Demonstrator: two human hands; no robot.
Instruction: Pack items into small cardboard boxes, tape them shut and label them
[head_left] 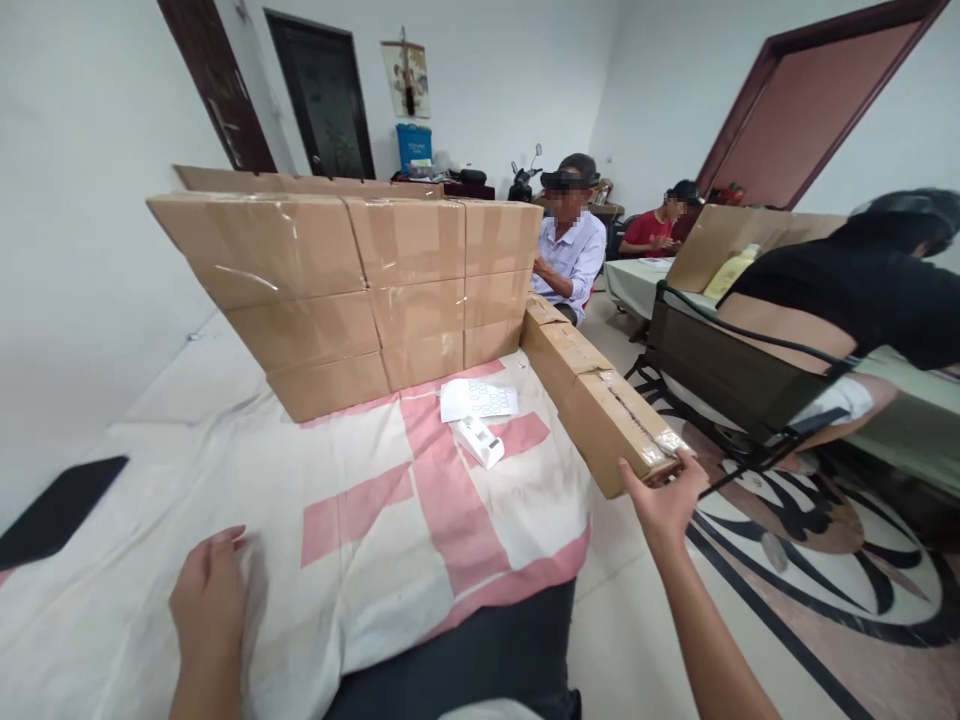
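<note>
My right hand reaches out to the near end of a long cardboard box that lies along the table's right edge; thumb and fingers are apart and cup the box's corner. My left hand rests flat on the white and pink cloth that covers the table, fingers together and stretched, holding nothing. A small white box and a printed paper sheet lie on the cloth between my hands and the stacked boxes.
A wall of taped cardboard boxes stands across the far side of the table. A black flat object lies at the left edge. A person in black sits on a chair at right; two more people sit behind.
</note>
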